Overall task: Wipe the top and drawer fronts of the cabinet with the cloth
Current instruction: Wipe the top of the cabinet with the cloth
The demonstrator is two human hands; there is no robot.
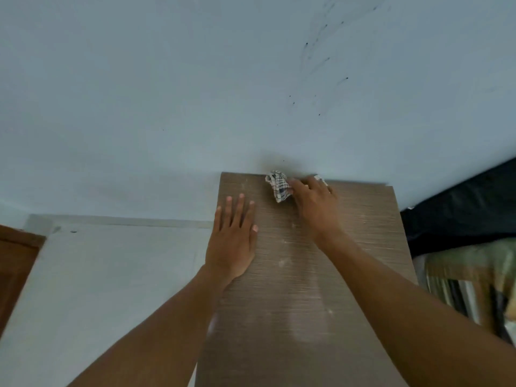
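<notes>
The checked cloth (pixel 277 188) sat bunched up at the back edge of the cabinet top (pixel 304 289), by the wall (pixel 167 93). The right hand (pixel 314 203) pinched it with curled fingers. The left hand (pixel 233 238) lay flat and open on the top, holding nothing. The soft cloth could slip off behind. The top looked brown, flat, stripy and dusty.

A pale blue wall (pixel 167 79), dark-specked toward one o'clock. Brown wooden door edge (pixel 14 263) at nine o'clock; dark fabric (pixel 469 208) at three o'clock.
</notes>
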